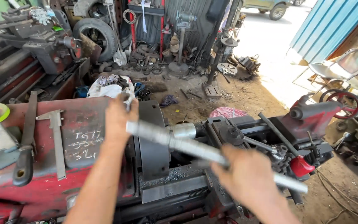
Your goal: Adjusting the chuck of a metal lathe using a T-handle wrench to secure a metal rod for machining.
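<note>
The right hand (249,176) wraps shut around a long grey metal bar (187,145), which runs from its fist toward ten o'clock and pokes out at four o'clock. The left hand (118,118) closes on the bar's upper end, just beside the dark lathe chuck (152,141). Both forearms reach up from six o'clock over the red lathe (42,186).

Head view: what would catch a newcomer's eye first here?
The long silvery metal bar running slantwise across the middle, with the left hand at its upper end and the right hand closed on it lower down. Under it sits a worn red lathe, its dark chuck at centre. A caliper and a file lie on the lathe's top at left.
</note>
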